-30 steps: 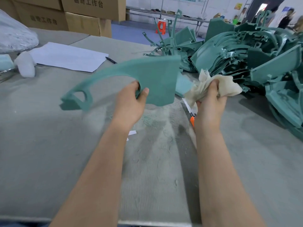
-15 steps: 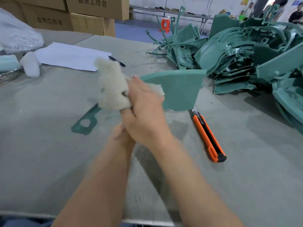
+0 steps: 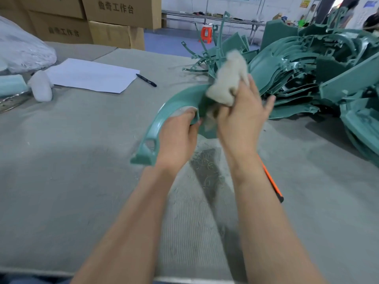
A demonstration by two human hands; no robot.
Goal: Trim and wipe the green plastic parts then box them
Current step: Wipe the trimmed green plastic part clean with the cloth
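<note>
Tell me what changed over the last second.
The right hand carried the cloth from the part's right end across to its left, then back onto its wide end. The left hand kept hold of the green part while its narrow end swung toward the person. Paper, pen and pile of parts stayed put.

Left of the hands the desk (image 3: 71,160) lies bare and wide, with free passage across its near and middle stretch. Farther back on that side stand a sheet of paper (image 3: 90,75), a pen (image 3: 146,80) just beside it, a white wad (image 3: 41,85) and a bagged bundle (image 3: 22,52), with cardboard boxes (image 3: 114,21) behind. The right side is closed by a heap of green parts (image 3: 307,78) reaching the far edge. An orange knife (image 3: 270,181) lies beside the right forearm; shavings (image 3: 207,167) litter the strip between the arms.
</note>
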